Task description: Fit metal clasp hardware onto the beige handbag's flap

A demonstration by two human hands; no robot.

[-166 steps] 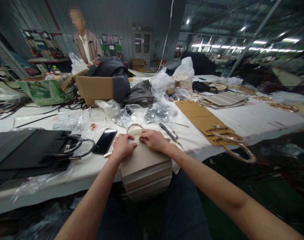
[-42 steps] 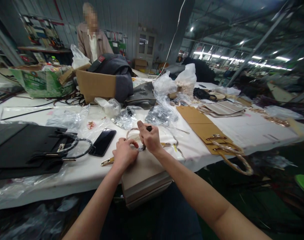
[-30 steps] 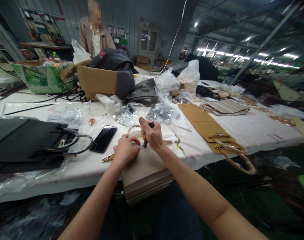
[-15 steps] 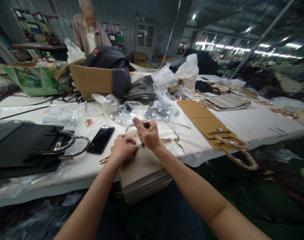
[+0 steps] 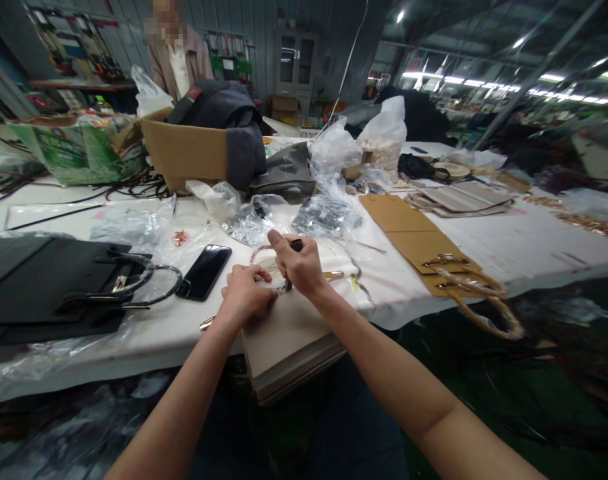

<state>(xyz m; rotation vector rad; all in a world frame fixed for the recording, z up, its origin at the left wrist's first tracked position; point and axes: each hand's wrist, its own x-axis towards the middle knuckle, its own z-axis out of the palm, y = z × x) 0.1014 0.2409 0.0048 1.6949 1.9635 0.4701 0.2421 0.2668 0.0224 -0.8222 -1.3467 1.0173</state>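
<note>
A stack of beige panels (image 5: 289,347) lies at the table's front edge, partly overhanging it. My right hand (image 5: 300,267) is wrapped round a dark-handled tool (image 5: 296,245) held upright above the stack's far end. Beside it, my left hand (image 5: 249,290) rests on the top panel, fingers curled near a small metallic piece (image 5: 283,289); whether they pinch it is hidden. A wrapped handle loop (image 5: 260,251) shows behind both hands. Gold-coloured fittings stick out left (image 5: 207,323) and right (image 5: 333,275) of the stack.
Left are a black phone (image 5: 204,272) and black bag panels with handles (image 5: 49,287). A tan panel with handles (image 5: 414,240) lies right. Behind stand a cardboard box (image 5: 187,155), a green-white box (image 5: 79,150) and plastic bags (image 5: 329,213). A person (image 5: 179,60) stands beyond the table.
The view has shifted slightly, so the table's things appear a little farther right and higher. Both hands keep nearly the same pose. The person in back has leaned or moved slightly left.
</note>
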